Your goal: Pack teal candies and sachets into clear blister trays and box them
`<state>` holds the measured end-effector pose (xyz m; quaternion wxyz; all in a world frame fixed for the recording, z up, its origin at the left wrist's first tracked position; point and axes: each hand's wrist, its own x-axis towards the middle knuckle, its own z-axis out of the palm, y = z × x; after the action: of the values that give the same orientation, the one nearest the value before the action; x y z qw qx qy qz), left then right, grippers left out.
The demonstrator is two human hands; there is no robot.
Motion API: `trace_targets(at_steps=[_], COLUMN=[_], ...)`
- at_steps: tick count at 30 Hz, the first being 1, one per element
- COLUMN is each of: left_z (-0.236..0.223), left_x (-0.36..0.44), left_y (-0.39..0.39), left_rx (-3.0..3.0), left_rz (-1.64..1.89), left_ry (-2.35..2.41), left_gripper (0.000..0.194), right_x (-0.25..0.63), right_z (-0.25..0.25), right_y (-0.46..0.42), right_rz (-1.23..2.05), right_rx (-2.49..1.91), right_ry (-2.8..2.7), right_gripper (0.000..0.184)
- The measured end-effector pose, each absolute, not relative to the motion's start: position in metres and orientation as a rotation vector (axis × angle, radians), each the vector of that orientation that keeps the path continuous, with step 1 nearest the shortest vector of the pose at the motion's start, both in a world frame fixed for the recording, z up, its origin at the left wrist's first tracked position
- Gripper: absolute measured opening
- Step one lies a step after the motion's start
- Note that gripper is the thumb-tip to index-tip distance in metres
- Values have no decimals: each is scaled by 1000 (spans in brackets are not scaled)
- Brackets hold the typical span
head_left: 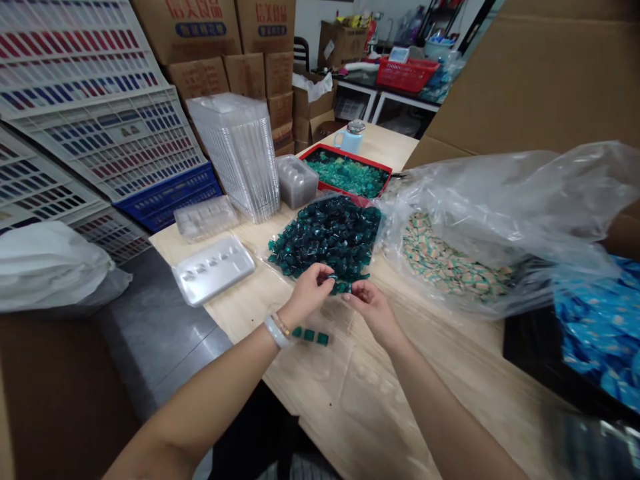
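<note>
At the near edge of a heap of glossy dark green pieces [330, 233], both my hands are closed in a pinch. My left hand [311, 290], with bangles at the wrist, has its thumb and fingers on small dark green pieces. My right hand [371, 305] pinches the other end of these green pieces [341, 287]; how many are held is too small to tell. Just below my left hand lies a clear plastic tray [320, 363] with several square green pieces [309, 335] in a row.
Left on the table are a white molded tray [215, 270], clear trays [206, 219] and a tall tray stack [240, 160]. Behind the heap stand a red-rimmed tray [350, 160] and a blue mug [350, 138]. At right are a bag of wrapped pieces [445, 260] and blue packets [600, 320].
</note>
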<state>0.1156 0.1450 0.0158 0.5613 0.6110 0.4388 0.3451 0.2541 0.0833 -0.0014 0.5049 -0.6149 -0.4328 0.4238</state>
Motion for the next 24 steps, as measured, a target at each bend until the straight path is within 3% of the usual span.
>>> trace_targets(at_steps=[5, 11, 24], left_z=[25, 31, 34], left_x=[133, 130, 80], left_y=[149, 149, 137], left_rx=[756, 830, 548], left_rz=[554, 487, 255], left_ry=[834, 810, 631], left_gripper=[20, 10, 15], right_x=[252, 258, 238], right_z=[12, 17, 25], right_y=[92, 94, 89], right_rz=[1340, 1412, 1480], right_rx=[-1225, -1238, -1235], right_ry=[-775, -788, -1030], right_gripper=[25, 28, 27])
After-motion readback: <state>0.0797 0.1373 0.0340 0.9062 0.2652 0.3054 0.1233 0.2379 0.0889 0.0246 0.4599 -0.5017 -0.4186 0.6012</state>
